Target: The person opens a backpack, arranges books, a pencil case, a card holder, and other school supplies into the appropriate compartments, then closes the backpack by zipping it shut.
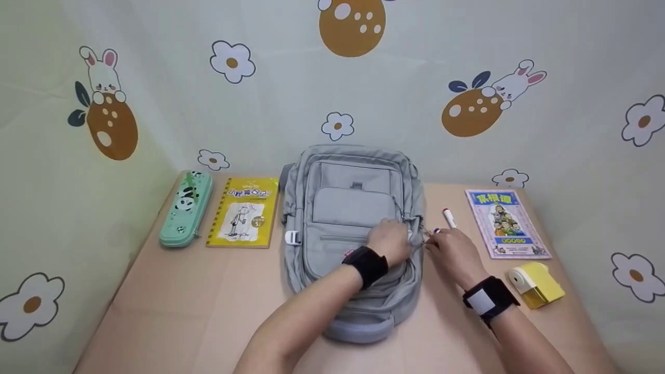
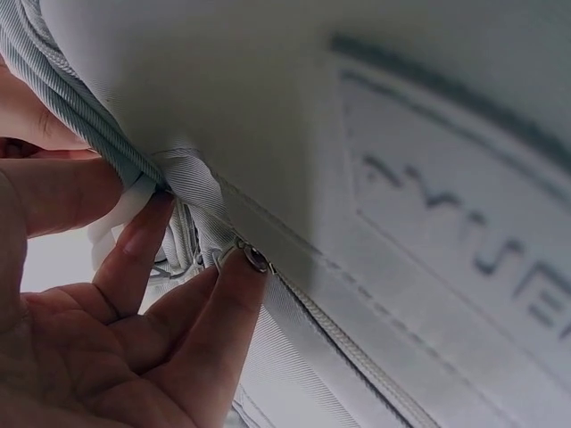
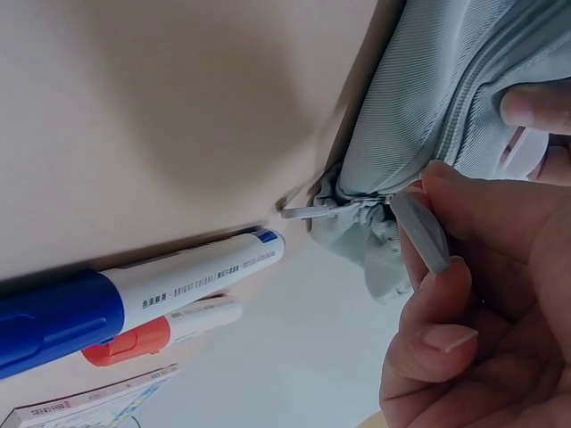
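A grey backpack (image 1: pixel 353 208) lies on the table with its front pockets facing up. At its right side my left hand (image 1: pixel 389 241) grips the edge of the fabric, beside a white buckle (image 3: pixel 522 153). In the left wrist view, a fingertip of that hand touches a metal zipper slider (image 2: pixel 256 257). My right hand (image 1: pixel 454 254) pinches a grey zipper pull (image 3: pixel 421 234) between thumb and fingers at the bag's side. Bunched fabric (image 3: pixel 379 263) hangs by the zipper. The backpack's far side is hidden.
Left of the bag lie a green panda pencil case (image 1: pixel 186 208) and a yellow book (image 1: pixel 243 213). On the right are a blue-capped marker (image 3: pixel 196 276), a red-capped marker (image 1: pixel 450 219), a pink-bordered book (image 1: pixel 506 223) and a yellow pencil sharpener (image 1: pixel 537 284). A patterned curtain (image 1: pixel 280 104) stands behind.
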Demonstrator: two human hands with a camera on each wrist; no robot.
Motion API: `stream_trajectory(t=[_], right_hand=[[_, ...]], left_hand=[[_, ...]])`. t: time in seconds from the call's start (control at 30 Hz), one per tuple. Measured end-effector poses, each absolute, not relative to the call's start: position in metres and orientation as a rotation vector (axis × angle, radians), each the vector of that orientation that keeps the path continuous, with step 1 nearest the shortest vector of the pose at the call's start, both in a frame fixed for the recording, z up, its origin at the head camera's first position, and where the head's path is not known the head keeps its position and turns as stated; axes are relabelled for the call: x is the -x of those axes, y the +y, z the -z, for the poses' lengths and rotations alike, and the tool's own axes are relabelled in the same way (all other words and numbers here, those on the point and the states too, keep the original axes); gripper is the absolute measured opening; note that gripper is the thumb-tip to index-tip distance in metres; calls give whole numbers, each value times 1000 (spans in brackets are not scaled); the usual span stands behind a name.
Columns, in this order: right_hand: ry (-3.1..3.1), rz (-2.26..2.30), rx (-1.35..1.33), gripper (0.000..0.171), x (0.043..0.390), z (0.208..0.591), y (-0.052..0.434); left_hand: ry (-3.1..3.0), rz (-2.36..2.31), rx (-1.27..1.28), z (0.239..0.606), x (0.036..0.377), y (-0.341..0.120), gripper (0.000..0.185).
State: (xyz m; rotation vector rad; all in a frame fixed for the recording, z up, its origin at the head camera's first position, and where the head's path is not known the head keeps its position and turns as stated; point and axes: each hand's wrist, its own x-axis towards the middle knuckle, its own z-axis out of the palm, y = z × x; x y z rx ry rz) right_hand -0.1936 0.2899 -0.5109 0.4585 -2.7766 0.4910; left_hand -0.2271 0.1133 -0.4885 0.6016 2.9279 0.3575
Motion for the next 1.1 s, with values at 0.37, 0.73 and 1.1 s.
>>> stream_trajectory(t=[0.37, 0.73, 1.1], right_hand=[[-2767, -498, -478, 5, 185, 511, 286], [-2799, -533, -455, 5, 178, 511, 282], [-2822, -533, -479, 5, 174, 510, 283]], left_hand=[[2948, -343, -628, 485, 225, 113, 22], [2941, -339, -627, 489, 227, 114, 24], [2945, -339, -618, 487, 225, 113, 27]])
